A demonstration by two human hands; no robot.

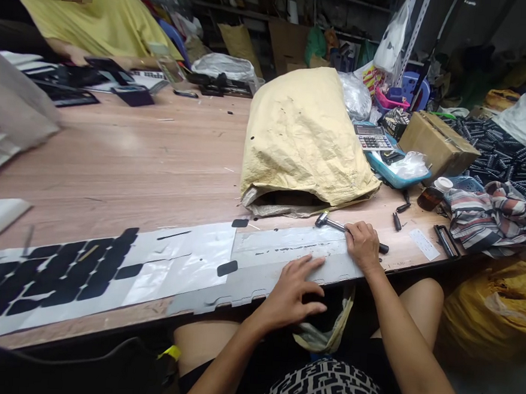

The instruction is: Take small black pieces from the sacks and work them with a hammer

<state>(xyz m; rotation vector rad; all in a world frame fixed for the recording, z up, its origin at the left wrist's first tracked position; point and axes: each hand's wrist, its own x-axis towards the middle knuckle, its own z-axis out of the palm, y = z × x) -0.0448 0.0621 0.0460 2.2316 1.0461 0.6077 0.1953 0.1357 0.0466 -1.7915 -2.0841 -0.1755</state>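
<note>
My right hand [362, 246] is closed round the shaft of a hammer [334, 225], whose metal head points left and whose black grip sticks out on the right. The hammer lies at the right end of a grey-white flat panel [248, 283] along the table's near edge. My left hand [296, 290] is open, fingers spread, over the panel's near edge; it holds nothing. Left of the hands, a glossy white sheet [181, 263] overlaps the panel. Black rounded stickers [100, 269] cover its left part, and a black patch [227, 268] sits near its right end.
A large yellow sack [307, 140] stands beyond the panel. To the right are a blue tray [395, 170], a calculator [373, 137], a cardboard box [437, 146], a brown jar [432, 195] and a striped cloth [491, 216]. A person in a yellow shirt [108, 18] sits across the table.
</note>
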